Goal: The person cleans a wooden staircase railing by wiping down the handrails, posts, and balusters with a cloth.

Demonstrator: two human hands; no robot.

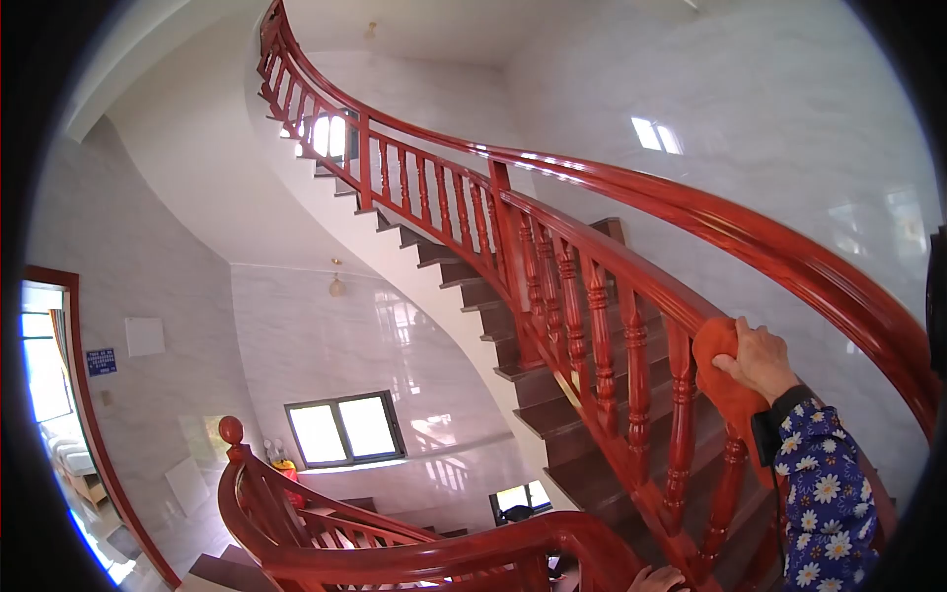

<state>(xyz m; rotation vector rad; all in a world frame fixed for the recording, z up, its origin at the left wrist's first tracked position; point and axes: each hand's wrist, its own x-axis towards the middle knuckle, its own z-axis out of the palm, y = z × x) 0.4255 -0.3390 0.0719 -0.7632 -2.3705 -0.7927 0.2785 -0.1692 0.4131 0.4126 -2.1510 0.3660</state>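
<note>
My right hand (758, 363) presses an orange cloth (718, 367) against the lower red wooden rail (631, 264), with its fingers closed over the cloth. Part of the cloth hangs down beside the turned balusters (681, 424). The right sleeve is dark blue with white daisies. At the bottom edge, my left hand (657, 580) shows only in part, its fingers bent over the end of the curved red handrail (424, 564). The rest of that hand is cut off by the frame.
A thicker glossy red handrail (710, 212) sweeps up above the lower rail. Dark stair treads (552, 419) curve upward behind the balusters. A round-topped newel post (231, 430) stands at lower left. A window (340, 430) and a doorway (74, 395) open beyond the stairwell.
</note>
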